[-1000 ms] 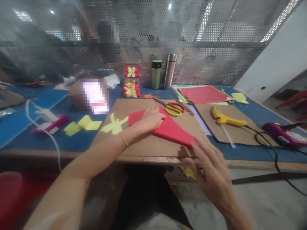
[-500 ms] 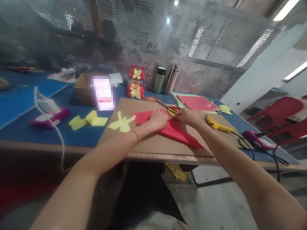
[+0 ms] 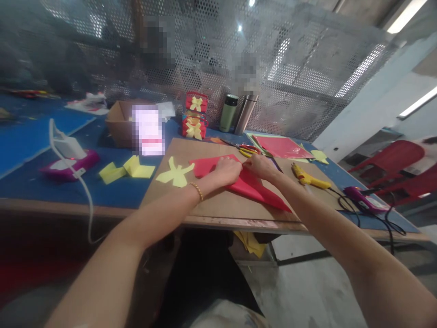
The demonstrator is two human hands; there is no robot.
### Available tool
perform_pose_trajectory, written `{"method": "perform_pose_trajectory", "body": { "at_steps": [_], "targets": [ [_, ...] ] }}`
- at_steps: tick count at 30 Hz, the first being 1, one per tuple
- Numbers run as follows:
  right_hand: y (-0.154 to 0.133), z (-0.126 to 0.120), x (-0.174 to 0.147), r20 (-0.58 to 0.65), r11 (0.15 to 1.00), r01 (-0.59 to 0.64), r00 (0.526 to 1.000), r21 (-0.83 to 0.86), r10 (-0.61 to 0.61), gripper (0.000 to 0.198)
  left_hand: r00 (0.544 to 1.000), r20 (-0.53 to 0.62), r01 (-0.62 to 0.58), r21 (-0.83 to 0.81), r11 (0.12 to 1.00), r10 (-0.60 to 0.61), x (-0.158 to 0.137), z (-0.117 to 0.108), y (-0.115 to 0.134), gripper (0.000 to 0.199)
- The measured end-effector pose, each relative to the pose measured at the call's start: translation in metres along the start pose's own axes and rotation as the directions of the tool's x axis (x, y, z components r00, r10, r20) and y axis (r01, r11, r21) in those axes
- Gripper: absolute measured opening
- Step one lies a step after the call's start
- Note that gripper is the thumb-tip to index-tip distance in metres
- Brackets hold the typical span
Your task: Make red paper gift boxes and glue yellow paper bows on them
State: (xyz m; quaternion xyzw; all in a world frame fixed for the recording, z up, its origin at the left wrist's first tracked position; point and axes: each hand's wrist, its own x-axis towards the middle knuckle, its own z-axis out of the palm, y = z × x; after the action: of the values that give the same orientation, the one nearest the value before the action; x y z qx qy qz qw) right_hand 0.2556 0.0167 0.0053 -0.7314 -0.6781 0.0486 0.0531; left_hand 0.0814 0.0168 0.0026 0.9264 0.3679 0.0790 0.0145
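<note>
A folded sheet of red paper (image 3: 262,191) lies on a brown cardboard sheet (image 3: 205,207). My left hand (image 3: 228,170), fingers curled, presses on the red paper near its middle. Close beside it, my right hand (image 3: 260,166) pinches the paper's far edge; the fingertips are partly hidden. Left of the paper lies a pale yellow bow-shaped paper cutout (image 3: 175,173). Just beyond my right hand are yellow-handled pliers (image 3: 246,152) and a red-handled tool (image 3: 251,147).
A yellow glue gun (image 3: 309,177) with a black cable lies at right, near a purple power strip (image 3: 365,199). Red and green paper sheets (image 3: 280,146) lie behind. Two red boxes with yellow bows (image 3: 194,125), a green flask (image 3: 228,114), a steel flask (image 3: 246,115) and a lit phone (image 3: 149,130) stand at the back.
My right hand has shifted slightly left and closer to my left hand along the paper's far edge. The left hand stays pressed on the red paper.
</note>
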Motion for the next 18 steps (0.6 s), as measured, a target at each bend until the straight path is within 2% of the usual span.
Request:
{"method": "perform_pose_trajectory", "body": {
  "at_steps": [6, 12, 15, 18],
  "targets": [
    [-0.006, 0.001, 0.006, 0.012, 0.993, -0.062, 0.998, 0.104, 0.061, 0.022, 1.0, 0.008, -0.006, 0.032, 0.999, 0.005, -0.005, -0.002, 0.003, 0.035],
    [-0.015, -0.006, 0.022, 0.144, 0.939, -0.264, 0.961, 0.22, 0.236, 0.025, 1.0, 0.007, -0.003, 0.034, 0.999, 0.003, -0.004, -0.002, 0.003, 0.033],
    [-0.017, -0.01, 0.025, 0.224, 0.913, -0.316, 0.939, 0.258, 0.262, 0.031, 1.0, 0.006, -0.011, 0.031, 0.999, 0.01, -0.004, -0.002, 0.002, 0.033],
    [-0.015, -0.009, 0.024, 0.213, 0.906, -0.301, 0.946, 0.299, 0.244, 0.039, 1.0, 0.001, -0.005, 0.028, 1.0, 0.005, -0.004, -0.001, 0.002, 0.034]
  ]
}}
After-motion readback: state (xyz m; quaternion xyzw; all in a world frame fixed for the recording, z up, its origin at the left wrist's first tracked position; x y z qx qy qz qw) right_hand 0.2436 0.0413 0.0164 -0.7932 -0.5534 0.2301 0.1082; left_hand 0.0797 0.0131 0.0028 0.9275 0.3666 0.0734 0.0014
